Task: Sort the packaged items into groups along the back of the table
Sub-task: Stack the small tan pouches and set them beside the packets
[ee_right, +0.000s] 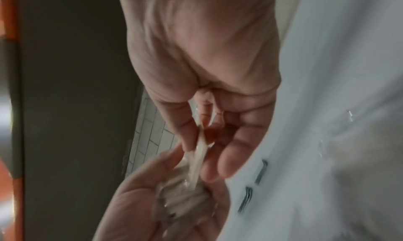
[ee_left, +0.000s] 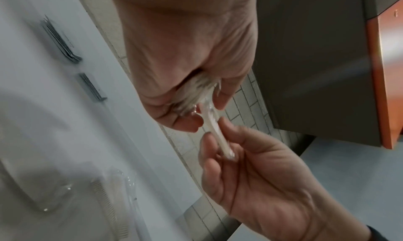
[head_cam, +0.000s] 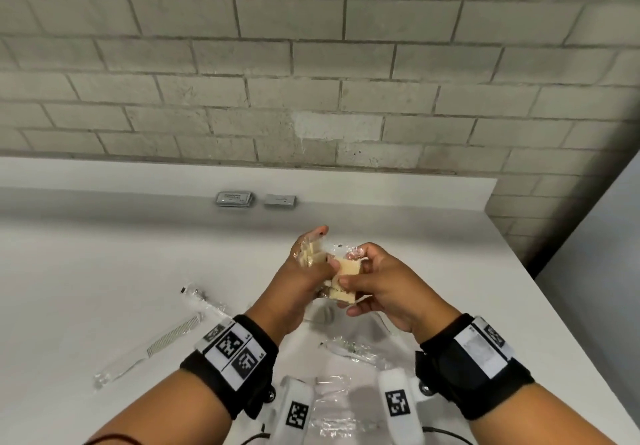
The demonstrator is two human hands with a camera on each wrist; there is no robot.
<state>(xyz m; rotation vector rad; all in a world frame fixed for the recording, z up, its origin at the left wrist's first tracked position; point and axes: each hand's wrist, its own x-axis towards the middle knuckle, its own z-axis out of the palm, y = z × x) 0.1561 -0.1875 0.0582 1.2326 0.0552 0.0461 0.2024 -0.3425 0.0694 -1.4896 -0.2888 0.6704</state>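
We're holding both hands up over the middle of the bench (head_cam: 104,254). Our left hand (head_cam: 304,271) is gripping a small stack of clear-wrapped beige packets (head_cam: 313,254), fingers curled round them. Our right hand (head_cam: 377,282) is pinching one more beige packet (head_cam: 346,268) between thumb and fingers, touching the stack. Looks like we're adding it to the bunch, or pulling it off; can't tell which.

Progress, judging from the layout: we're early. Two groups are already sitting at the back edge, side by side, near but not touching: a pile of grey sachets (head_cam: 234,199) and a single grey sachet (head_cam: 280,200) to its right. The beige ones are all in hand, not placed yet.

Still waiting near the front edge: a wrapped comb (head_cam: 166,342) toward the left, a wrapped toothbrush (head_cam: 204,297) just behind it, another clear-wrapped long item (head_cam: 349,349) under our right wrist, and crumpled clear wrap (head_cam: 330,406) between the forearms. What's inside that wrap is unclear.

The bench is plain white, smooth, with a raised lip along the back. Behind it we're seeing a grey block wall (head_cam: 311,63). The wrist views are showing a dark panel with an orange edge (ee_left: 383,72) and a pale floor off the right end.
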